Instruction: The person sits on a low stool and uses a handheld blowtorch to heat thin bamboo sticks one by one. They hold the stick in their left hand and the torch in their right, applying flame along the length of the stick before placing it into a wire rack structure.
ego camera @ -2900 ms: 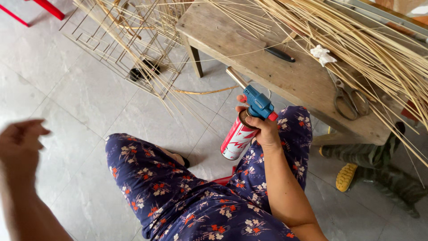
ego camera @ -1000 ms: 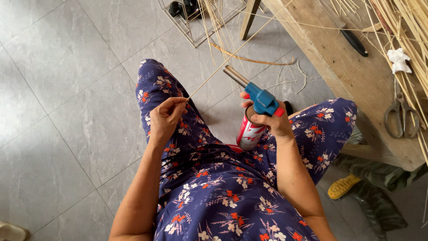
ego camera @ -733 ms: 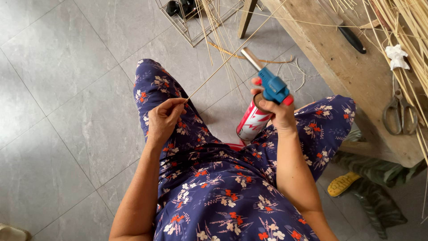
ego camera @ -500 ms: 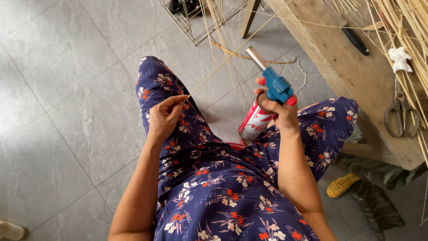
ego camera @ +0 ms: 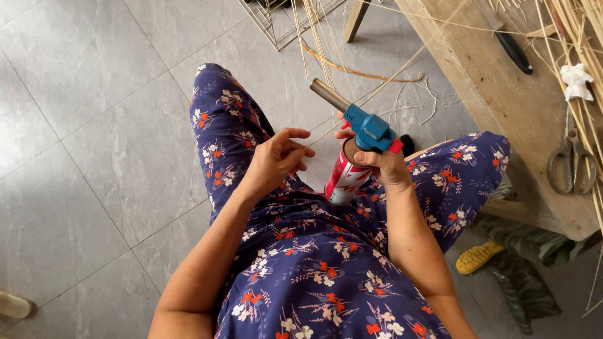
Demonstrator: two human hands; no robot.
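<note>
My right hand point(ego camera: 380, 164) grips a gas torch point(ego camera: 359, 122): a blue head with a metal nozzle on a red and white canister point(ego camera: 343, 179), held upright between my knees, nozzle tilted up to the left. My left hand point(ego camera: 274, 158) pinches the end of a thin pale rattan strand point(ego camera: 370, 94) that runs up and right towards the wooden bench. The strand passes just in front of the torch nozzle. I sit in a blue floral garment point(ego camera: 314, 251) over a grey tiled floor.
A wooden bench point(ego camera: 502, 100) at the right carries a dark-handled knife point(ego camera: 514, 51), scissors point(ego camera: 570, 164), a white rag point(ego camera: 575, 78) and bundles of rattan strands point(ego camera: 578, 31). A wire frame point(ego camera: 276, 25) stands at the top. A yellow shoe point(ego camera: 477, 256) lies at right.
My left hand came in and took the strand's end. The torch has been lifted and swung so its nozzle sits close to the strand; my view has shifted slightly.
</note>
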